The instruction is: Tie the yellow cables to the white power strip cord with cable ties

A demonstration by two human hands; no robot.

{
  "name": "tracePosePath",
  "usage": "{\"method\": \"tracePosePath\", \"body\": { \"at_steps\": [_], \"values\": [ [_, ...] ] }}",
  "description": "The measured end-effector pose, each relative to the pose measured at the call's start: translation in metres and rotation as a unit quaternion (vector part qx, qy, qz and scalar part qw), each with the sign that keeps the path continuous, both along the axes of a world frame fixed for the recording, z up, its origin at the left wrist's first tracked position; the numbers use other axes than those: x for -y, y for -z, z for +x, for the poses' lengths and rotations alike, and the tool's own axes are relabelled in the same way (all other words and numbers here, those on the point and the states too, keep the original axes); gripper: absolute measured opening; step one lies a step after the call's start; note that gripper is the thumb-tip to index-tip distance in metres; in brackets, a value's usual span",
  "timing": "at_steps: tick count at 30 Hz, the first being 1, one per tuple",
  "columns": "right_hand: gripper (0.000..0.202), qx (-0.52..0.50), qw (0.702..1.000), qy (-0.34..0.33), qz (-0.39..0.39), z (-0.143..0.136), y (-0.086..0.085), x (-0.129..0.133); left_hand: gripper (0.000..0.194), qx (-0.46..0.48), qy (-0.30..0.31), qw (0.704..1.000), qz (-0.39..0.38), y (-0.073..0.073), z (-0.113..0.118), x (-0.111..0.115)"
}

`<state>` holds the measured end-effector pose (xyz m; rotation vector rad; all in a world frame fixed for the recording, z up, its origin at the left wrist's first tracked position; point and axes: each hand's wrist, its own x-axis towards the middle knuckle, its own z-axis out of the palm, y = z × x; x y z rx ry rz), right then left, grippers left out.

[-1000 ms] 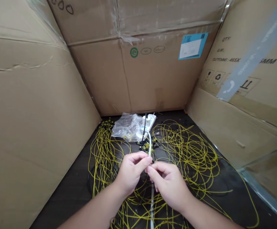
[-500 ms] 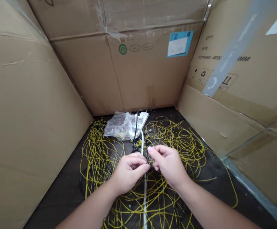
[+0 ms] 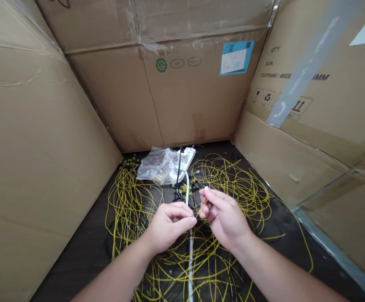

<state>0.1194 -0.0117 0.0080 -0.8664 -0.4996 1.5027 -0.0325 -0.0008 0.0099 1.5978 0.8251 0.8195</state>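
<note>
Left hand (image 3: pixel 168 228) is pinching a yellow wire (image 3: pixel 200 209); right hand (image 3: pixel 228 218), fingers narrow, is holding it toward one o'clock. Left bundle (image 3: pixel 123 191) and right tangle (image 3: pixel 237 184) are lying loose at ten and two.

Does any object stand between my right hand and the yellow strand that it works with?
Nothing visible stands between them: the fingers of the right hand are at the yellow strand, which crosses open space to the left hand. The white cable passes beneath the left hand.
</note>
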Motion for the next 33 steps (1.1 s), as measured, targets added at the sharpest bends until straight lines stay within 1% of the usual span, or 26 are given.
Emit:
{"method": "tracePosePath", "body": {
  "at_steps": [2, 5, 8, 10, 12, 14, 18, 21, 24, 29, 32, 33],
  "values": [
    [0.022, 0.036, 0.999, -0.01, 0.015, -0.001, 0.001, 0.001, 0.016, 0.001, 0.007, 1.0, -0.029, 0.001, 0.0, 0.0],
    [0.022, 0.124, 0.991, -0.03, 0.05, -0.003, 0.003, 0.003, 0.018, 0.01, 0.014, 0.996, -0.087, 0.002, 0.0, 0.0],
    [0.025, 0.197, 0.976, -0.049, 0.083, -0.005, 0.004, 0.005, 0.021, 0.026, 0.011, 0.994, -0.107, 0.002, 0.001, 0.001],
    [0.027, 0.212, 0.97, -0.074, 0.097, -0.007, 0.004, 0.007, 0.02, 0.027, 0.009, 0.994, -0.103, 0.002, 0.002, 0.002],
    [0.03, 0.213, 0.966, -0.106, 0.101, -0.008, 0.003, 0.007, 0.023, 0.026, 0.006, 0.995, -0.1, 0.002, 0.002, 0.002],
    [0.031, 0.223, 0.961, -0.125, 0.102, -0.009, 0.003, 0.007, 0.024, 0.033, 0.001, 0.994, -0.107, 0.003, 0.003, 0.002],
    [0.026, 0.262, 0.951, -0.112, 0.118, -0.007, 0.004, 0.006, 0.025, 0.076, -0.024, 0.986, -0.146, 0.002, 0.004, 0.002],
    [0.02, 0.251, 0.959, -0.088, 0.1, -0.007, 0.005, 0.005, 0.024, 0.124, -0.031, 0.976, -0.176, 0.001, 0.004, 0.001],
    [0.021, 0.227, 0.967, -0.082, 0.08, -0.007, 0.006, 0.004, 0.022, 0.152, -0.034, 0.969, -0.193, 0.001, 0.004, 0.001],
    [0.031, 0.205, 0.971, -0.091, 0.079, -0.009, 0.009, 0.006, 0.021, 0.13, -0.052, 0.973, -0.182, 0.007, 0.004, 0.001],
    [0.026, 0.147, 0.983, -0.11, 0.03, -0.012, 0.009, 0.008, 0.019, 0.141, -0.045, 0.97, -0.191, 0.008, 0.005, 0.002],
    [0.027, 0.126, 0.985, -0.117, 0.009, -0.013, 0.009, 0.008, 0.02, 0.149, -0.037, 0.967, -0.202, 0.008, 0.005, 0.002]
  ]
}}
